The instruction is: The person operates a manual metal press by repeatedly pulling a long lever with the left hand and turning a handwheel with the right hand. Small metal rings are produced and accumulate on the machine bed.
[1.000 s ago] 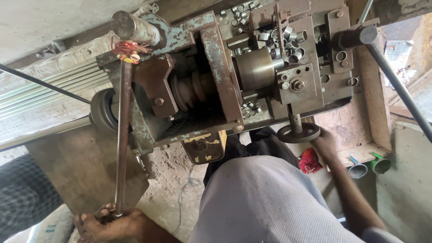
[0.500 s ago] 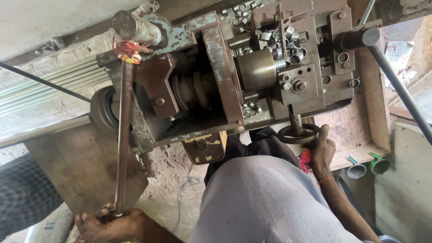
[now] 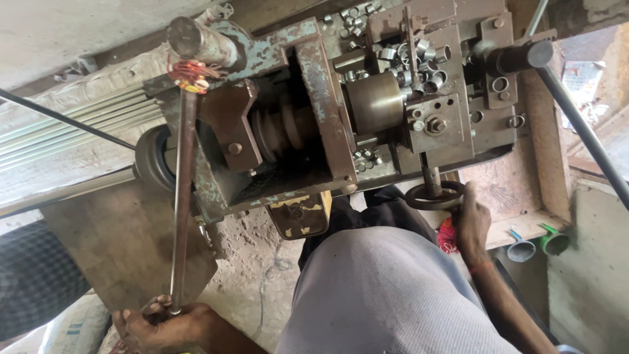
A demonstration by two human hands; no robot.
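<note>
A worn metal lathe-like machine (image 3: 314, 105) with chipped green paint fills the top of the head view. My left hand (image 3: 160, 324) grips the lower end of a long steel lever rod (image 3: 182, 196) that runs up to the machine's left side. My right hand (image 3: 470, 223) holds the small black handwheel (image 3: 432, 195) under the tool block. A round steel chuck (image 3: 375, 101) sits at the centre, with several short metal rings (image 3: 400, 52) piled above it. My grey-trousered leg (image 3: 386, 295) lies between my hands.
A dark bar (image 3: 576, 124) slants down the right side. Long grey metal rods (image 3: 59, 131) lie at the left. Two funnels, one blue (image 3: 521, 248) and one green (image 3: 553, 241), rest at the right. A yellow and black box (image 3: 298, 216) hangs under the machine.
My right hand has shifted slightly left on the handwheel, covering more of the red rag. My left hand stays on the lever rod.
</note>
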